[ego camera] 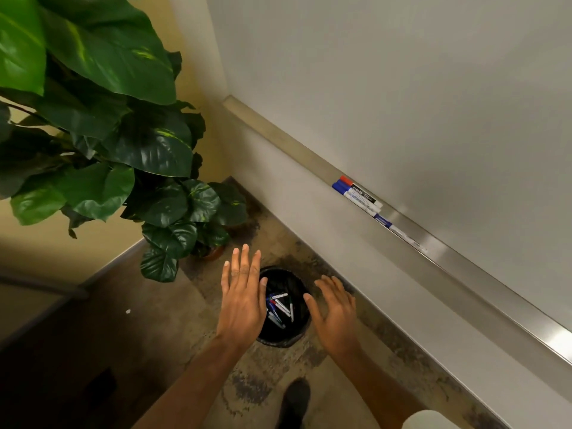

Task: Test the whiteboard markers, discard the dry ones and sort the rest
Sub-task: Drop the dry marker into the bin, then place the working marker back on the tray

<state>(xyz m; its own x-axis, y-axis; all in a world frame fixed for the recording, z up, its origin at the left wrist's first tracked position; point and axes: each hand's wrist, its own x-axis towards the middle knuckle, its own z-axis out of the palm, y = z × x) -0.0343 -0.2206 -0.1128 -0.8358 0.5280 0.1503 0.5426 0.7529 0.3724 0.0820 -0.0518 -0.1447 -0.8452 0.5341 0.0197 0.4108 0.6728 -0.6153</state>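
A black waste bin (pixel 297 334) with a dark liner stands on the floor below me, and several markers (pixel 280 306) lie in its bottom. My left hand (pixel 243 295) hovers over the bin's left rim, fingers straight and spread, holding nothing. My right hand (pixel 335 311) hovers at the bin's right rim, palm down, fingers relaxed, also holding nothing. On the whiteboard's metal tray (pixel 458 261) lie a red-capped marker (pixel 357 187), a blue-capped marker (pixel 351 195) beside it, and another blue marker (pixel 387 224) further right. The whiteboard (pixel 402 88) surface looks blank.
A large potted plant (pixel 108 119) with broad green leaves fills the left side, its pot (pixel 213 252) just beyond the bin. My dark shoe (pixel 294 400) is on the worn floor near the bottom. A pale object (pixel 430 421) shows at the bottom right edge.
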